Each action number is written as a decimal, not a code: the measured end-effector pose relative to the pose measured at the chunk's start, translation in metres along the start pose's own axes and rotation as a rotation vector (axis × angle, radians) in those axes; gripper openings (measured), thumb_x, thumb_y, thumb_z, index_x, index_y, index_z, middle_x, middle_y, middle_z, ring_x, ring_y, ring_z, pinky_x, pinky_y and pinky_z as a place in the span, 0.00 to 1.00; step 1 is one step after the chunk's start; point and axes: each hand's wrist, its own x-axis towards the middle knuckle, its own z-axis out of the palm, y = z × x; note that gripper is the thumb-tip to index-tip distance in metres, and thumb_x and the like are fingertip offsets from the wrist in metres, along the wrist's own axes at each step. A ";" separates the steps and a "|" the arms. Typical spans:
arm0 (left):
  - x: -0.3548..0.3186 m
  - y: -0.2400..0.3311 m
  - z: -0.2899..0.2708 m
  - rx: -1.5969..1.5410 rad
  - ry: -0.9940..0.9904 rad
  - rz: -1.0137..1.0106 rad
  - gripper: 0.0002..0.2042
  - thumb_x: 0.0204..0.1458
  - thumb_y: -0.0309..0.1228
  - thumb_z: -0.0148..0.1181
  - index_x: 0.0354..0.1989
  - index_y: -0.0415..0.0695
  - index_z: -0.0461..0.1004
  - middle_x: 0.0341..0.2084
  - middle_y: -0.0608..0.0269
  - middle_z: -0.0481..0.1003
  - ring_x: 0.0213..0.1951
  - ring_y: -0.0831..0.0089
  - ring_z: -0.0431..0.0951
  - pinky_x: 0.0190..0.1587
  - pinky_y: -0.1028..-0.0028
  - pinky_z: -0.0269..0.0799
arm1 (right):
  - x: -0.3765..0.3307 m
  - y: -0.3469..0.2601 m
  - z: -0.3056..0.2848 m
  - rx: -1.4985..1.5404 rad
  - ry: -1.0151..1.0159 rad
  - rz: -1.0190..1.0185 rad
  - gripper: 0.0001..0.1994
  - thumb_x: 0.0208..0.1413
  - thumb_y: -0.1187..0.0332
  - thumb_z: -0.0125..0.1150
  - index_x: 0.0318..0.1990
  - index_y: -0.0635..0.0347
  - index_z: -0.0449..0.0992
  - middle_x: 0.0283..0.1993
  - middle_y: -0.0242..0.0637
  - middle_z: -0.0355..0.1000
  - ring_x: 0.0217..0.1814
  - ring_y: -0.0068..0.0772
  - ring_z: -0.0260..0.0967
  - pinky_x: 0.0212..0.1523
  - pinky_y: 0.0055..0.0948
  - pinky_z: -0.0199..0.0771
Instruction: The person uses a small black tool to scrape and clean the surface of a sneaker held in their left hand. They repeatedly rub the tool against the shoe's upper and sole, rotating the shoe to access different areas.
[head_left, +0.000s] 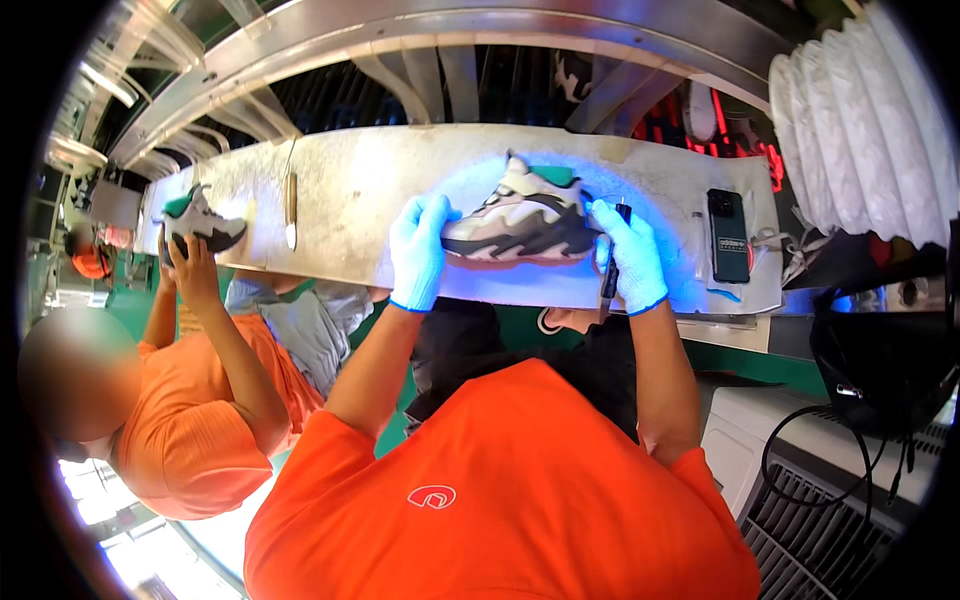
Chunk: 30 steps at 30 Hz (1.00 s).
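Observation:
A grey, white and black sneaker (pixel 525 222) with a green lining is held sideways over the pale worktable (pixel 345 185), its toe pointing left. Gripping the toe end is my left hand (pixel 418 250), in a white glove that looks blue under the light. My right hand (pixel 635 258), gloved the same way, closes at the heel. A slim black pen-shaped tool (pixel 609 285) is also in that right hand, slanting down below the palm. Bluish light falls on the table around the shoe. The fingers behind the shoe are partly hidden.
A black phone (pixel 729 236) lies at the table's right. Left of me lies a wooden-handled blade (pixel 291 210). A co-worker in orange (pixel 205 420) holds a similar sneaker (pixel 205 225). A ribbed white duct (pixel 860 130) hangs at the right; a metal rail (pixel 480 25) runs behind.

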 end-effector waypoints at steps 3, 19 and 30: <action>0.007 0.024 -0.003 0.374 -0.228 0.016 0.21 0.66 0.38 0.69 0.61 0.36 0.79 0.54 0.50 0.84 0.56 0.63 0.84 0.62 0.64 0.78 | -0.005 0.002 -0.003 0.178 0.133 -0.050 0.19 0.69 0.54 0.75 0.50 0.62 0.85 0.32 0.33 0.80 0.21 0.23 0.74 0.21 0.26 0.71; 0.016 0.096 0.069 1.281 -0.525 0.199 0.54 0.38 0.52 0.82 0.78 0.47 0.71 0.69 0.46 0.78 0.64 0.48 0.83 0.65 0.59 0.80 | -0.038 0.022 0.000 -0.761 0.025 -0.351 0.23 0.62 0.50 0.75 0.46 0.65 0.83 0.39 0.50 0.85 0.42 0.51 0.85 0.46 0.48 0.82; 0.011 0.092 0.069 1.288 -0.492 0.212 0.54 0.38 0.53 0.82 0.78 0.48 0.71 0.68 0.48 0.79 0.63 0.49 0.83 0.65 0.59 0.80 | -0.023 0.010 -0.005 -1.005 -0.136 -0.245 0.28 0.61 0.48 0.71 0.52 0.69 0.83 0.51 0.62 0.84 0.54 0.67 0.82 0.55 0.55 0.82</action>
